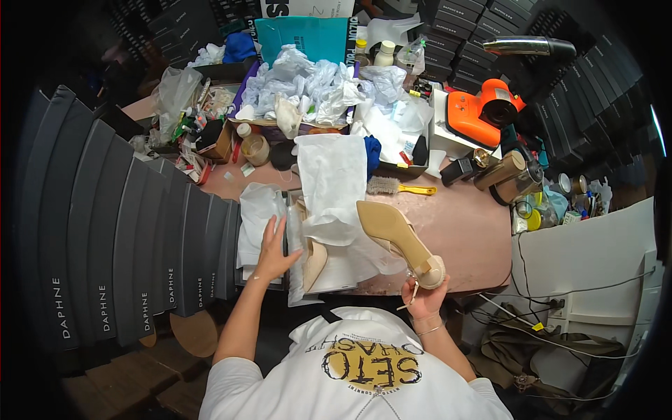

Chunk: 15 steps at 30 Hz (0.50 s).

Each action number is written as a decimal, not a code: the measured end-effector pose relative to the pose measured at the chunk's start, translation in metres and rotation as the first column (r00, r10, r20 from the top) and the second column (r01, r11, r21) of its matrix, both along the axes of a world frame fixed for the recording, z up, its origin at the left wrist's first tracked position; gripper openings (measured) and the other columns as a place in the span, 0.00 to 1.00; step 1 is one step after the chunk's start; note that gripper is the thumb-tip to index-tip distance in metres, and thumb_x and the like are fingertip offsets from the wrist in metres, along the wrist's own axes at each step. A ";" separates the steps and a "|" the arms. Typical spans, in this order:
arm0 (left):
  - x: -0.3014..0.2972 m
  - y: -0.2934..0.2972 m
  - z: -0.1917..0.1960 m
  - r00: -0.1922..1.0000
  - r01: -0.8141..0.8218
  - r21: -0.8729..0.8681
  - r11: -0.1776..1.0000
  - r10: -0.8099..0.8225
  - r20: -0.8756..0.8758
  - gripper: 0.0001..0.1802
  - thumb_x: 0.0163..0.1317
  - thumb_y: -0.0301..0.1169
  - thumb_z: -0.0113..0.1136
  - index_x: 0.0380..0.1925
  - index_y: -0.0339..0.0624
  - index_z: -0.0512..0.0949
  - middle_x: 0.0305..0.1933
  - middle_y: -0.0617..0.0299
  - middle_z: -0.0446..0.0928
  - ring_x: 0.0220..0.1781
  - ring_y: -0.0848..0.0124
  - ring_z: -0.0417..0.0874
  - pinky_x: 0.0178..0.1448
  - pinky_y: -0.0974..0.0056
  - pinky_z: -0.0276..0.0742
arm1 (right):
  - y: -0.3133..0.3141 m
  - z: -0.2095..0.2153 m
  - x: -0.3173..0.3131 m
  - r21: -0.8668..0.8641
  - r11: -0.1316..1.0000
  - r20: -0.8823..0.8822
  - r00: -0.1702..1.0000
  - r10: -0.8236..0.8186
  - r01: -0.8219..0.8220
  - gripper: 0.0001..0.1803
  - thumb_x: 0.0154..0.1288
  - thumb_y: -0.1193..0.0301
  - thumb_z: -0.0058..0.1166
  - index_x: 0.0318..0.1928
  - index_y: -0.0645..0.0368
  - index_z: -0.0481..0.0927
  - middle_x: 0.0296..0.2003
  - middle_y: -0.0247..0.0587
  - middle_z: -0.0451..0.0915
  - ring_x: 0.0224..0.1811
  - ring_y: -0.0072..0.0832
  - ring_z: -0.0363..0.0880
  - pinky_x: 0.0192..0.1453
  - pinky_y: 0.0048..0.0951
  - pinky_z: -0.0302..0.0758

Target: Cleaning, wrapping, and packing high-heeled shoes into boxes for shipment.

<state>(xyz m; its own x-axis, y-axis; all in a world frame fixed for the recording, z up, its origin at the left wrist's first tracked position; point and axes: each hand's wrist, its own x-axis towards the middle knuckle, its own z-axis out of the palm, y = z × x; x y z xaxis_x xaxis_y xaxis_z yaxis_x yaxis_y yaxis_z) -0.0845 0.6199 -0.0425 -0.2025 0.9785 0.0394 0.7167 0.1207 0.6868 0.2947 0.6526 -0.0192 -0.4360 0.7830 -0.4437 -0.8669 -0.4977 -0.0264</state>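
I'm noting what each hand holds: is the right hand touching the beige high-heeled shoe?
Touching. The head view shows the right hand gripping the beige high-heeled shoe at its heel end.

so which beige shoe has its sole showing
The beige pointed-toe heeled shoe in the right hand: its tan sole faces the camera. The other beige shoe lies partly under thin white paper.

A: Right hand (425,301)?
B: Gripping beige pointed heeled shoe (397,241) at heel end, tan sole up.
A: Left hand (273,255)?
B: Fingers spread over white tissue paper (259,213), near second beige shoe (316,266). Contact unclear.
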 end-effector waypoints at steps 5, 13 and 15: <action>0.054 0.034 -0.001 0.978 -0.129 0.184 0.974 0.156 -0.137 0.39 0.49 0.34 0.67 0.63 0.44 0.65 0.67 0.42 0.56 0.69 0.42 0.56 0.69 0.48 0.54 | 0.004 0.002 0.003 0.007 1.000 0.068 0.997 0.028 -0.028 0.35 0.57 0.41 0.47 0.52 0.58 0.75 0.40 0.50 0.80 0.34 0.44 0.82 0.43 0.49 0.82; 0.071 0.083 0.028 0.947 -0.278 0.374 0.885 0.187 0.263 0.12 0.54 0.20 0.55 0.40 0.36 0.78 0.36 0.56 0.77 0.38 0.63 0.79 0.46 0.66 0.74 | -0.002 -0.006 0.022 0.132 0.990 -0.160 0.984 0.080 -0.059 0.39 0.56 0.37 0.47 0.56 0.57 0.74 0.41 0.50 0.81 0.34 0.42 0.83 0.42 0.47 0.82; 0.079 0.078 0.044 0.929 -0.274 0.356 0.893 0.151 0.337 0.12 0.54 0.19 0.54 0.40 0.36 0.78 0.36 0.57 0.77 0.38 0.66 0.79 0.46 0.66 0.74 | -0.005 -0.010 0.022 0.228 0.973 -0.214 0.973 0.089 -0.038 0.40 0.58 0.37 0.45 0.59 0.56 0.72 0.39 0.50 0.82 0.33 0.41 0.84 0.40 0.45 0.82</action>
<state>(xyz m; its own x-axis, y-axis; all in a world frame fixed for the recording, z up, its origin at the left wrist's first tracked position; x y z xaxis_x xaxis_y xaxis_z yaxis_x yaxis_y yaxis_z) -0.0059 0.6983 0.0017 -0.4659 0.8270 0.3146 0.4632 -0.0750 0.8831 0.3166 0.6476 -0.0288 -0.5556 0.8178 -0.1498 -0.8303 -0.5554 0.0474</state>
